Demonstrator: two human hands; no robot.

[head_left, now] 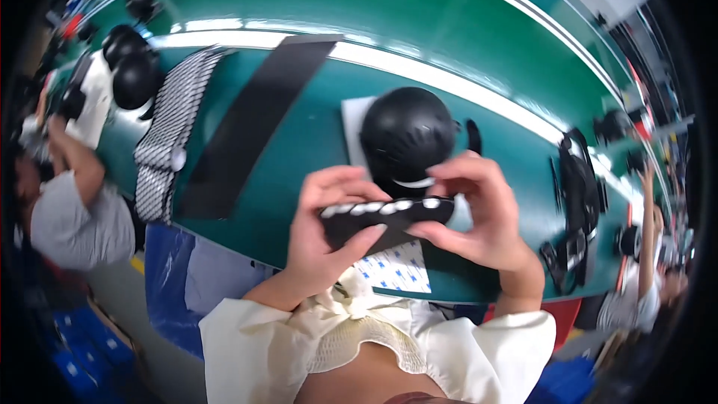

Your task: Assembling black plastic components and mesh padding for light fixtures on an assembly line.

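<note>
A black padded strip [393, 217] with a row of white dots along its upper edge is held in front of me. My left hand [321, 232] pinches its left end between thumb and fingers. At the other end, my right hand [482, 213] grips it the same way, thumb below and fingers above. Just beyond the strip sits a round black helmet [410, 135], its near lower edge partly covered by my hands. A white sheet with small blue marks [396, 269] lies on the table under my hands.
On the left lie a long flat black strip [258, 127] and a black-and-white patterned strip [172, 120]. Black straps with buckles [577, 217] lie at the right. More black helmets [134, 78] stand at the far left. Other people work on both sides; a blue bin [168, 273] is below the table edge.
</note>
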